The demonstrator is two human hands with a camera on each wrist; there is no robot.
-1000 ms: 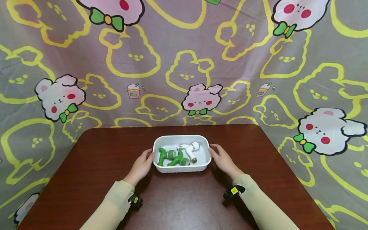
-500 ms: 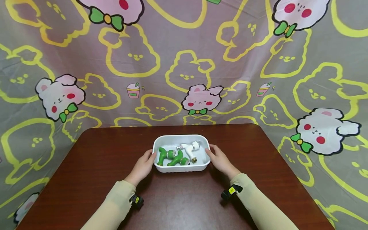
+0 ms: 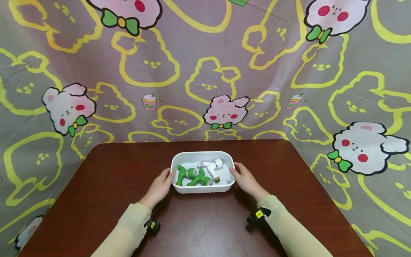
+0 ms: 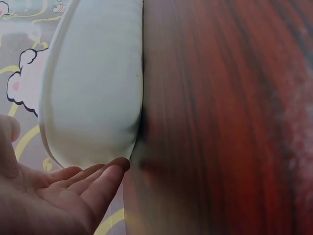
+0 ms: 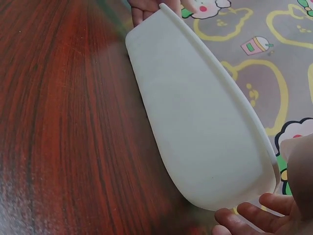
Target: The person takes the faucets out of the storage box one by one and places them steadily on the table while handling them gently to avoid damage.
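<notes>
A white plastic tray [image 3: 203, 189] stands on the table, its long side facing me. Inside lie two green taps, the left one [image 3: 181, 175] beside the other [image 3: 196, 179], and a white tap [image 3: 212, 167] with a brass-coloured threaded end. My left hand [image 3: 159, 186] holds the tray's left end, thumb at the rim and fingers against the outer wall. At the opposite end, my right hand [image 3: 247, 180] grips the rim with its thumb over the edge. Both wrist views show fingertips low on the tray's outer wall [image 4: 93, 88]; the taps are hidden there.
The dark brown wooden table [image 3: 122, 160] extends around the tray on every side. Behind and beside it hangs a grey cloth [image 3: 179, 46] printed with cartoon animals. A small black device [image 3: 152, 226] is strapped at each wrist.
My right thumb has moved inward over the tray's right rim, and my left thumb has come slightly over the left one. The tray and taps stay practically in place.
</notes>
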